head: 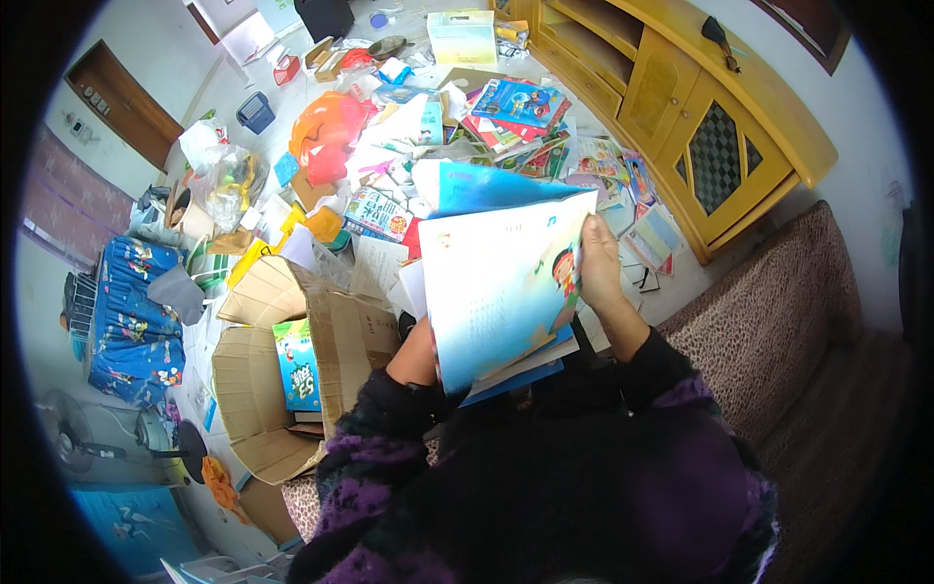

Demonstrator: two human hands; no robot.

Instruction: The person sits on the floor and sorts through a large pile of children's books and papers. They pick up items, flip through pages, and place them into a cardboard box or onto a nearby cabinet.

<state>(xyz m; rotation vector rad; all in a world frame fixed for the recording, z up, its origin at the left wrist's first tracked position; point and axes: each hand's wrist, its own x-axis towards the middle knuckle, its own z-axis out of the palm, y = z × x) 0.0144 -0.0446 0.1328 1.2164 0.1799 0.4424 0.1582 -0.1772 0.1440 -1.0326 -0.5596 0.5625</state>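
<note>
In front of my body is an illustrated children's booklet [496, 292], its pages spread. The page facing me bears a cartoon child, music notes and writing. My right hand [600, 255] grips its right edge. Beneath it, more sheets and a blue cover [522, 379] stick out at the lower edge. Behind the booklet goes my left wrist [416, 356], and the booklet hides that hand. To the left of my left arm stands an open cardboard box [357, 332] with its flaps up, and a green and blue workbook [298, 365] lies inside it.
Books and magazines [522, 106] are heaped on the floor ahead, beside orange plastic bags [328, 135]. A yellow wooden cabinet [660, 109] lines the right wall. A leopard-print sofa [766, 285] is at my right. At the left are a blue cloth-covered rack [139, 314] and a fan [66, 438].
</note>
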